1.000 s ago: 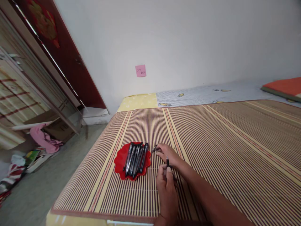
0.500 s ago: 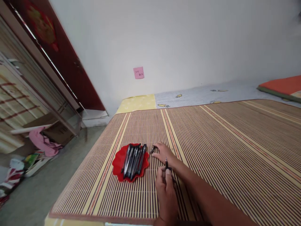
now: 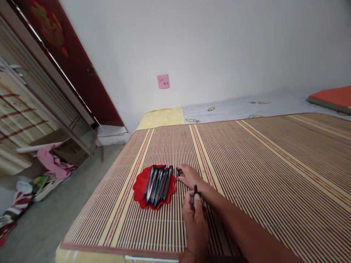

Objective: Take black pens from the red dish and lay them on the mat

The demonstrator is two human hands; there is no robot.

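Note:
My left hand (image 3: 195,217) is closed around a pen (image 3: 195,188), its bare metal tip pointing up and no cap on it. Farther forward, my right hand (image 3: 189,176) reaches in low over the mat, with thumb and fingertips around a small dark piece that looks like a pen cap (image 3: 178,172). The fingers partly hide this piece, and I cannot tell whether it rests on the mat. Just left of it lies a red scalloped dish (image 3: 139,188). Several black and clear pens (image 3: 157,184) lie side by side across the dish.
A striped bamboo mat (image 3: 246,175) covers the bed. Its near edge runs along the bottom. An orange folded cloth (image 3: 331,98) lies at the far right. A pink note (image 3: 163,81) is stuck on the wall. On the floor at left stand a cardboard box (image 3: 70,151) and a pink cloth (image 3: 51,160).
The dark cap-like piece at my right fingertips has turned from slanted to more upright. My left hand keeps its hold on the pen. The view has shifted slightly.

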